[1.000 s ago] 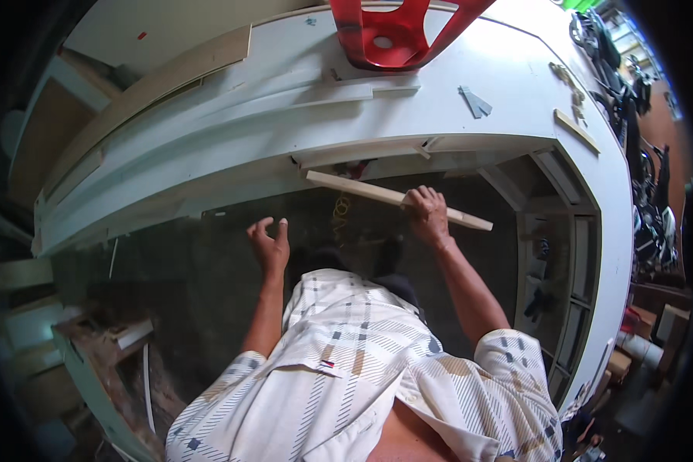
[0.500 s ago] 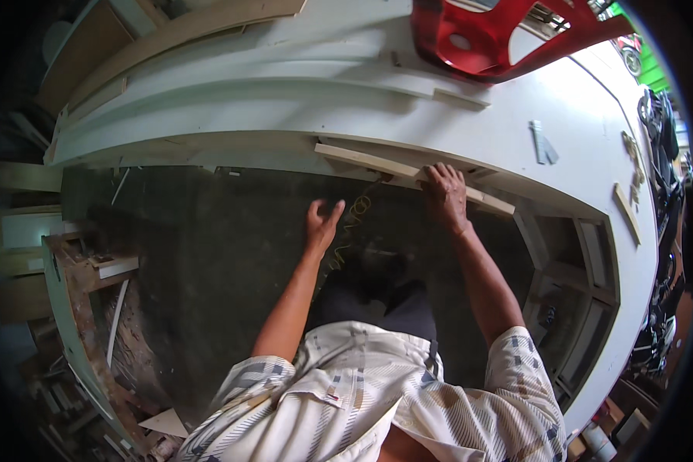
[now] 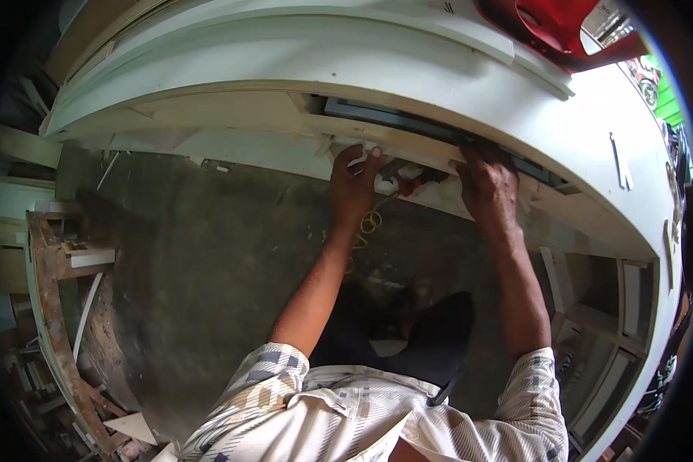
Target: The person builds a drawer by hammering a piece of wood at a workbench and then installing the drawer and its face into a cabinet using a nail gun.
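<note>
Under the front edge of the white workbench (image 3: 308, 58), a pale wooden strip (image 3: 404, 140) lies along a slot-like opening. My right hand (image 3: 491, 185) is closed over the right part of this strip, fingers bent over its top edge. A grey bar (image 3: 393, 118) shows just behind it. My left hand (image 3: 354, 185) is by the strip's left part, thumb and fingers curved and apart, with nothing visible between them. Whether its fingertips touch the strip I cannot tell. Between the hands and below the strip sits a red and dark tool (image 3: 417, 183), partly hidden.
A yellow coiled hose (image 3: 371, 222) hangs below the tool. On the bench stands a red plastic stool (image 3: 539, 27), with a thin metal piece (image 3: 620, 162) farther right. Pale compartments (image 3: 593, 308) stand at lower right, a worn wooden frame (image 3: 50, 285) at left.
The strip has gone from jutting out at a slant to lying along the opening under the bench. Both hands have moved forward and rightward in the picture, and the view has shifted.
</note>
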A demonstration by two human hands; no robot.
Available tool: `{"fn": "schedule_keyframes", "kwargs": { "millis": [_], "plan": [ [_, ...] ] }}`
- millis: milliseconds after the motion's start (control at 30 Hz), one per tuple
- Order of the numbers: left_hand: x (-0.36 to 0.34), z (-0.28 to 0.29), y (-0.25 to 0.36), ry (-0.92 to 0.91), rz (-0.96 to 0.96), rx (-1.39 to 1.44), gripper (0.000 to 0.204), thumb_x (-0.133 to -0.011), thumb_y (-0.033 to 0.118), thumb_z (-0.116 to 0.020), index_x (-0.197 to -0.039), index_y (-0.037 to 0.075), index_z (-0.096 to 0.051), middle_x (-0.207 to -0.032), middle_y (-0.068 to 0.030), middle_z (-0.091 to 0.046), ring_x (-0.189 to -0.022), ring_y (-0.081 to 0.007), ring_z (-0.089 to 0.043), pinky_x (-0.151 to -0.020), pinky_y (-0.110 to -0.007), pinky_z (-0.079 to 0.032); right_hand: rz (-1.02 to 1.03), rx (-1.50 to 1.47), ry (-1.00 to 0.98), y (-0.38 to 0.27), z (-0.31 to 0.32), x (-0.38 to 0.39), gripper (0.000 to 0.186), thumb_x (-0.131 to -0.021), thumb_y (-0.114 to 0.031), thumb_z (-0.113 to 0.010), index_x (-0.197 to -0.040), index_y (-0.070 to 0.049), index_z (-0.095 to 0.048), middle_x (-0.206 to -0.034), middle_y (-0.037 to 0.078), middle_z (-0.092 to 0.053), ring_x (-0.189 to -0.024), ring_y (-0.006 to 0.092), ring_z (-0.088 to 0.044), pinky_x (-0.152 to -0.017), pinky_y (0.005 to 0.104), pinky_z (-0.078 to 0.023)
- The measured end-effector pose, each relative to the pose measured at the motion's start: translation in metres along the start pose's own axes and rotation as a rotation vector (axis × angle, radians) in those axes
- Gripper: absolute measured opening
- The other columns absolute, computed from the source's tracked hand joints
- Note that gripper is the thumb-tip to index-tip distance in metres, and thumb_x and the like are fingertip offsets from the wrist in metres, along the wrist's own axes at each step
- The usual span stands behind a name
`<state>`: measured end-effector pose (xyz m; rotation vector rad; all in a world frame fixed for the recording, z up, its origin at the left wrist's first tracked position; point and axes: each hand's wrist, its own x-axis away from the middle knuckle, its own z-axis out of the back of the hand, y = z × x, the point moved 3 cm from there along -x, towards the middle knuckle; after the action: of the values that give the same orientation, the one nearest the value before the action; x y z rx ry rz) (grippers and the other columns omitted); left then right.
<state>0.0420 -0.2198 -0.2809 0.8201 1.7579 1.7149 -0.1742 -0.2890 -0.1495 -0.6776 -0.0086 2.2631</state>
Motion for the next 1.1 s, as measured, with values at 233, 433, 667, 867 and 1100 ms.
{"fn": "schedule_keyframes", "kwargs": {
  "millis": [233,433,667,867,1100],
  "plan": [
    [-0.018,-0.026,-0.024,0.111,-0.250,-0.109,0.043,-0.088,0.037,-0.085,-0.092,-0.002,-0.068,-0.088,-0.0068,-0.066,-0.083,-0.0163,-0.062,-0.074,-0.034,-0.052,0.218,0.096,0.173,0.033,-0.035,0.011,0.056,-0.084,-0.005,-0.072,-0.139,-0.011,-0.062,-0.113,0.015,-0.067,-0.108,0.0362,-0.063,-0.094,0.0462,-0.050],
    [-0.059,-0.020,-0.074,0.162,-0.413,-0.029,0.040,-0.085,0.034,-0.088,-0.075,0.003,-0.065,-0.070,-0.0020,-0.060,-0.066,-0.0122,-0.052,-0.066,-0.029,-0.047,0.238,0.095,0.415,0.051,-0.083,0.030,0.067,-0.078,0.001,-0.061,-0.143,-0.017,-0.061,-0.128,0.015,-0.067,-0.118,0.0348,-0.063,-0.109,0.0501,-0.045],
    [-0.046,-0.014,-0.052,0.129,-0.401,-0.129,0.050,-0.088,0.044,-0.084,-0.072,0.003,-0.060,-0.068,-0.0030,-0.059,-0.060,-0.0119,-0.050,-0.061,-0.027,-0.047,0.131,0.076,0.635,0.040,-0.066,0.052,0.043,-0.084,-0.013,-0.076,-0.127,-0.010,-0.068,-0.128,0.007,-0.065,-0.123,0.0278,-0.056,-0.116,0.0505,-0.036],
    [-0.050,-0.019,-0.056,0.049,-0.395,0.025,0.050,-0.088,0.043,-0.084,-0.069,0.007,-0.055,-0.065,-0.0008,-0.054,-0.059,-0.0098,-0.050,-0.060,-0.024,-0.047,0.084,0.016,0.641,0.056,-0.057,0.059,0.041,-0.085,-0.013,-0.077,-0.125,-0.009,-0.069,-0.124,0.007,-0.066,-0.119,0.0274,-0.055,-0.112,0.0495,-0.035],
    [-0.049,-0.019,-0.055,0.048,-0.399,0.021,0.048,-0.088,0.041,-0.085,-0.070,0.007,-0.055,-0.066,0.0000,-0.054,-0.059,-0.0092,-0.050,-0.059,-0.024,-0.048,0.109,-0.070,0.624,0.064,-0.059,0.053,0.034,-0.085,-0.012,-0.077,-0.119,-0.009,-0.071,-0.119,0.007,-0.068,-0.116,0.0287,-0.055,-0.109,0.0478,-0.034]
  ]
}}
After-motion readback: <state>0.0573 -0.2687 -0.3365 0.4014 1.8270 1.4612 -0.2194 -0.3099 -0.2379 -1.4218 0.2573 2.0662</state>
